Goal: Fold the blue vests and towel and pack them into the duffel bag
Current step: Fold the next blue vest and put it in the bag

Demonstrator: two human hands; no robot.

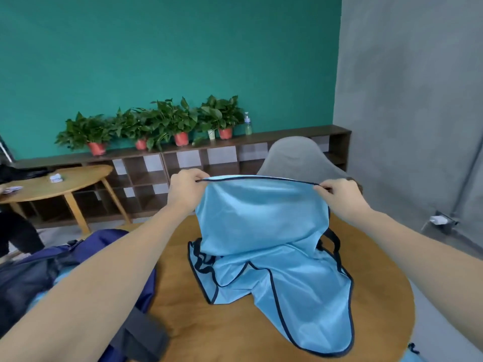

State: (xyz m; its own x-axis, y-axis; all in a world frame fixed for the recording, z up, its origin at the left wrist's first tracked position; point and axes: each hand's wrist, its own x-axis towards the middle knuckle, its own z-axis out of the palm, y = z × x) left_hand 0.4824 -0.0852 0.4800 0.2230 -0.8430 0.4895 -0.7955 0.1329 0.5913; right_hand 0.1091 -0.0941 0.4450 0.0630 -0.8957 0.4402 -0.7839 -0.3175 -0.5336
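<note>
While both arms reach forward over the round wooden table (261, 335), each hand pinches the dark-trimmed top edge of a light blue vest (261, 220) and holds it up. The left hand (186, 190) grips one end of that edge between thumb and curled fingers; the right hand (342, 197) pinches the other end in the same way, so the hem is stretched between them. Below the hands the fabric hangs down and its lower part lies crumpled on the tabletop, with dark piping tracing its curved openings and a black strap showing just under the right hand. Under the left forearm, well down and to its outer side, sits the navy duffel bag (47, 270), open, its dark interior showing. Beyond the right hand stands a grey chair back (295, 155). Far past the left hand, potted plants (156, 124) line a low wooden shelf against a green wall, with a second wooden table (52, 188) off to that side.
</note>
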